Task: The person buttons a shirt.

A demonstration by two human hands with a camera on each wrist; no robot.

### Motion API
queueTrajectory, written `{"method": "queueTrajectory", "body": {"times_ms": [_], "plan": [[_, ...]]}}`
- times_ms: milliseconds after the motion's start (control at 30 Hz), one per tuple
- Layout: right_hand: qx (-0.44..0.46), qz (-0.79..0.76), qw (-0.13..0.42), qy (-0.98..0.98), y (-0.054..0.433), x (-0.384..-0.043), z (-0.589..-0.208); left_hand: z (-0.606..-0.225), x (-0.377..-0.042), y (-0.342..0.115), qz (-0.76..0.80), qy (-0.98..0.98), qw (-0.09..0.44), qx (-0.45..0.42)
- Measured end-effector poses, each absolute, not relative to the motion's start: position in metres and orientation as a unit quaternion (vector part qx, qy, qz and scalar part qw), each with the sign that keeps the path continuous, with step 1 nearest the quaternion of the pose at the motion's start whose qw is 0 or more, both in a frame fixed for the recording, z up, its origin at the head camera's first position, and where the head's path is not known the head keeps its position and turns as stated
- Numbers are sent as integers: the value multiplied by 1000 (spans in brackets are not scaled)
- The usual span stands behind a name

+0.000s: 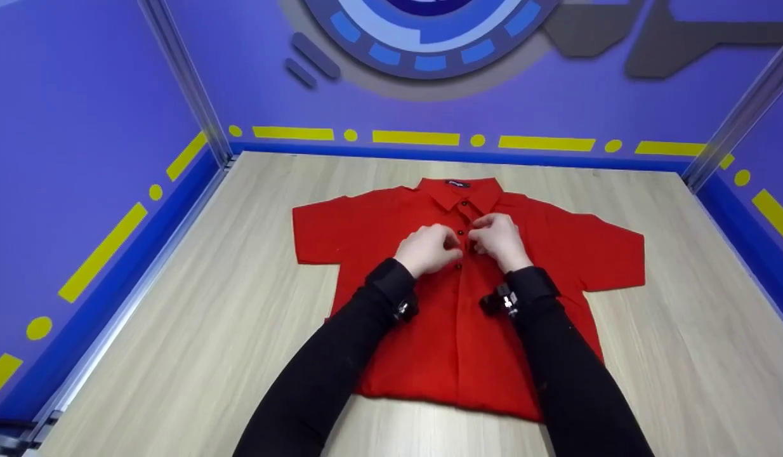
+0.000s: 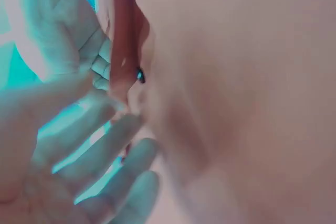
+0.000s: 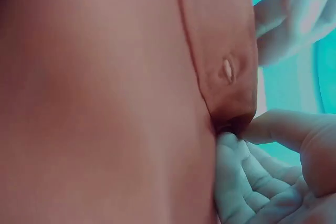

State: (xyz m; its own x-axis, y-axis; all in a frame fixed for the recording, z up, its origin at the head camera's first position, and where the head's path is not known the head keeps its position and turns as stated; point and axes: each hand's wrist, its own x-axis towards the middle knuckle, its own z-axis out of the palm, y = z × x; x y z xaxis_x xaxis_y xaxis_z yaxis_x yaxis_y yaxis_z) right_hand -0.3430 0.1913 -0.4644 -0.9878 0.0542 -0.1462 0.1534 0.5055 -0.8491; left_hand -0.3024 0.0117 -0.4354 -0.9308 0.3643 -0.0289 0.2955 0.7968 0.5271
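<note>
A red short-sleeved shirt lies face up, collar at the far side. Its front is partly undone, with dark buttons showing along the opening. My right hand pinches the placket edge between thumb and fingers; in the right wrist view a buttonhole shows just above the pinch. Facing it from the left is my left hand, bent over the button side. In the left wrist view its fingers are fairly straight and blurred, their tips right at the cloth, below a dark button.
The shirt rests on a pale wood-grain table. Blue-purple panels with yellow marks wall in the left, right and back. Black straps with small cameras sit on both wrists.
</note>
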Motion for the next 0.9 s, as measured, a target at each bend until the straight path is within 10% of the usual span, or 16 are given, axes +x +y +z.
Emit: {"method": "queueTrajectory", "body": {"times_ms": [900], "plan": [[71, -568, 53, 818, 200, -341, -477, -458, -345, 51, 330, 944, 20, 8]]}}
